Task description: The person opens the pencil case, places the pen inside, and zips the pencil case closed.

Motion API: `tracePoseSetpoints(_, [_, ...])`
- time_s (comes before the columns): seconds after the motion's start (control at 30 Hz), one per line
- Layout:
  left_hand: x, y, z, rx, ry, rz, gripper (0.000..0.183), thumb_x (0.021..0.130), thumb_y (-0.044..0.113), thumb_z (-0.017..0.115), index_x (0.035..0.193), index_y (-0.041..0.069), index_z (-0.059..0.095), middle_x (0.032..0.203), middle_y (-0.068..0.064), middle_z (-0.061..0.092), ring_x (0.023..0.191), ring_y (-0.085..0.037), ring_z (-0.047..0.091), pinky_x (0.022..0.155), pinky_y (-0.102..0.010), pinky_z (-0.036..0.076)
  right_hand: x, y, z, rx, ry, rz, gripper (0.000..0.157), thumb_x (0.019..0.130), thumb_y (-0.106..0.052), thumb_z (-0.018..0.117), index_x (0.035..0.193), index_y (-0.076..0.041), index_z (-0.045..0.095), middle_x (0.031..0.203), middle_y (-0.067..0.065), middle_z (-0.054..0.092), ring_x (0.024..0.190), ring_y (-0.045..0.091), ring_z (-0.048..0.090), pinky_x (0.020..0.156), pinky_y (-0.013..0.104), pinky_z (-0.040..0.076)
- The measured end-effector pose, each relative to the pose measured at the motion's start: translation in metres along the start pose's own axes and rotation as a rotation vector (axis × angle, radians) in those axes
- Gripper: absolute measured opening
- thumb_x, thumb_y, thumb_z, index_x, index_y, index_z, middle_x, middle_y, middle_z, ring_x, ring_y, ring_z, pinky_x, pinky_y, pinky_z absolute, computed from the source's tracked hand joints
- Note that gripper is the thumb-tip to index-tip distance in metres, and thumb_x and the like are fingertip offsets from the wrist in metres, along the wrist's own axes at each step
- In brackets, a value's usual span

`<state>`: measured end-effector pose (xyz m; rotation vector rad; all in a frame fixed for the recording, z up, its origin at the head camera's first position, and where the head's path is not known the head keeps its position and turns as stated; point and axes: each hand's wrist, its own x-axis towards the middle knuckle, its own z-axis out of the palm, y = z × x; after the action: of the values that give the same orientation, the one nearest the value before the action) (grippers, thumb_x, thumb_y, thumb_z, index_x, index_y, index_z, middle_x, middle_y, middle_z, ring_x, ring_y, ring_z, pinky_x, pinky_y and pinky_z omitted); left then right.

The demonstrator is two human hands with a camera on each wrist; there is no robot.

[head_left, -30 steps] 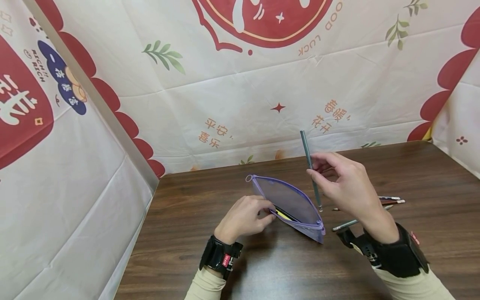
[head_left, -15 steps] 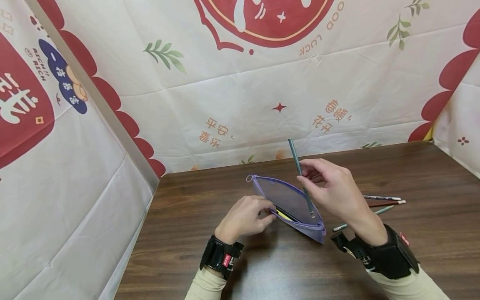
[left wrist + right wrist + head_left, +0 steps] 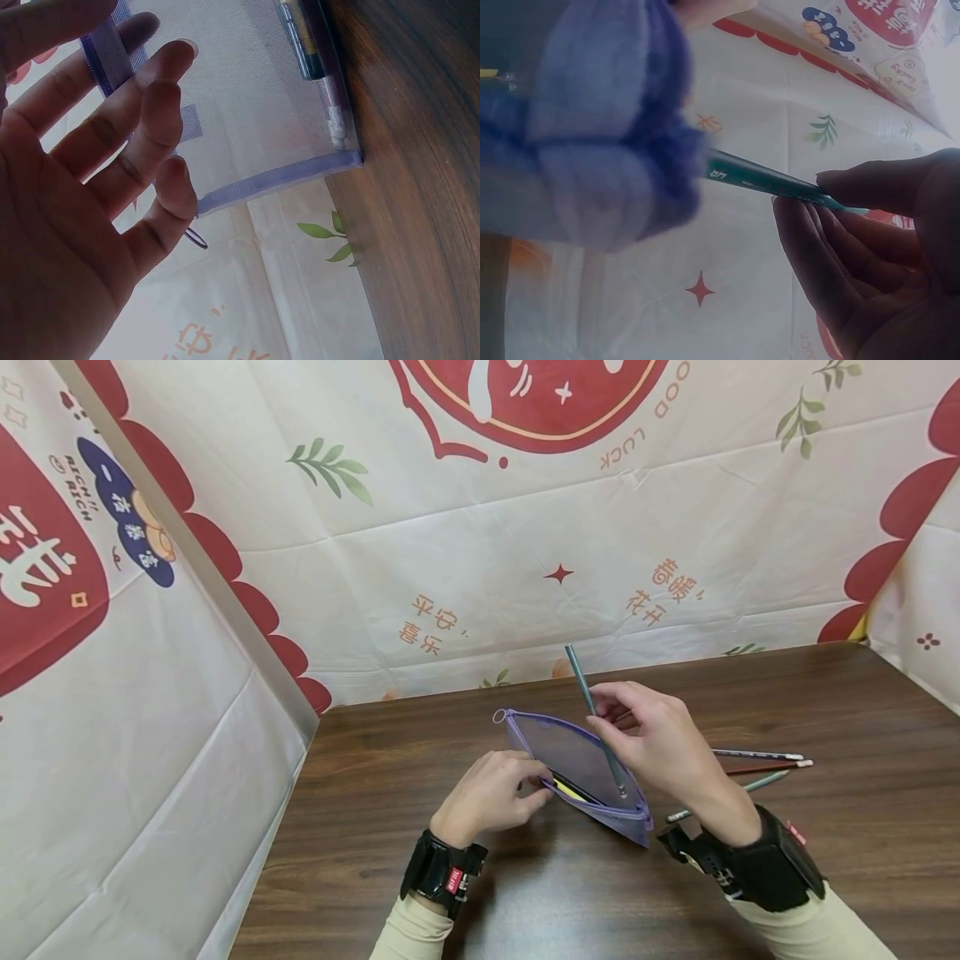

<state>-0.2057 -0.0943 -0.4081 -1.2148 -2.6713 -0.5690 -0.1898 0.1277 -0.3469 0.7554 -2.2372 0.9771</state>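
right hand [image 3: 648,727] closed, pinching pencil [image 3: 577,670] halfway up, lower end in pouch [image 3: 572,750] mouth | left hand [image 3: 491,789] pinched its rim [image 3: 600,808] | pencil seemed light, stiff, slick, gripped well mid-shaft; pouch looked limp, best held there

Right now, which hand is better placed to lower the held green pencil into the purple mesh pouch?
Probably the right hand: it pinches the green pencil, whose lower end shows at the opening of the purple mesh pouch. The left hand grips the pouch's rim.
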Motion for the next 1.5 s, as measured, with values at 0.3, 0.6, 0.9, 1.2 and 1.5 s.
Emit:
tracePoseSetpoints(0.3, [0.0, 0.0, 0.0, -0.005, -0.002, 0.001, 0.012, 0.085, 0.027, 0.064, 0.09, 0.02, 0.071, 0.083, 0.012, 0.064, 0.071, -0.005, 0.058, 0.059, -0.016, 0.042, 0.0, 0.006, 0.007, -0.015, -0.036, 0.016, 0.026, 0.074, 0.004, 0.073, 0.099, 0.004, 0.065, 0.082, 0.008, 0.067, 0.067, 0.013, 0.063, 0.055, 0.034, 0.057])
tracePoseSetpoints(0.6, [0.0, 0.001, -0.001, -0.006, -0.007, -0.006, 0.012, 0.085, 0.027, 0.064, 0.09, 0.02, 0.071, 0.082, 0.013, 0.062, 0.073, -0.005, 0.059, 0.06, -0.016, 0.043, -0.001, 0.012, 0.012, -0.022, -0.081, 0.037, 0.025, 0.075, 0.002, 0.072, 0.099, 0.003, 0.064, 0.079, 0.008, 0.067, 0.066, 0.013, 0.063, 0.054, 0.034, 0.056])
tracePoseSetpoints(0.9, [0.0, 0.0, 0.0, -0.001, -0.005, 0.001, 0.012, 0.085, 0.028, 0.064, 0.091, 0.02, 0.071, 0.082, 0.012, 0.063, 0.073, -0.003, 0.058, 0.061, -0.016, 0.044, -0.001, 0.014, 0.014, -0.035, -0.179, 0.093, 0.024, 0.076, 0.003, 0.07, 0.1, 0.004, 0.065, 0.078, 0.009, 0.068, 0.066, 0.014, 0.062, 0.055, 0.035, 0.055])
tracePoseSetpoints(1.2, [0.0, -0.001, 0.0, 0.01, -0.007, 0.001, 0.012, 0.085, 0.028, 0.063, 0.091, 0.02, 0.071, 0.082, 0.012, 0.064, 0.073, -0.004, 0.059, 0.061, -0.017, 0.044, 0.0, 0.016, 0.015, -0.037, -0.247, 0.121, 0.023, 0.077, 0.004, 0.069, 0.1, 0.004, 0.065, 0.077, 0.009, 0.067, 0.066, 0.014, 0.061, 0.055, 0.034, 0.055])
tracePoseSetpoints(1.5, [0.001, -0.001, 0.0, 0.017, 0.003, 0.005, 0.012, 0.085, 0.028, 0.063, 0.09, 0.021, 0.071, 0.08, 0.015, 0.063, 0.074, -0.005, 0.059, 0.063, -0.017, 0.045, -0.001, 0.02, 0.016, -0.042, -0.312, 0.125, 0.022, 0.078, 0.004, 0.068, 0.099, 0.004, 0.065, 0.076, 0.007, 0.067, 0.067, 0.013, 0.061, 0.056, 0.033, 0.054])
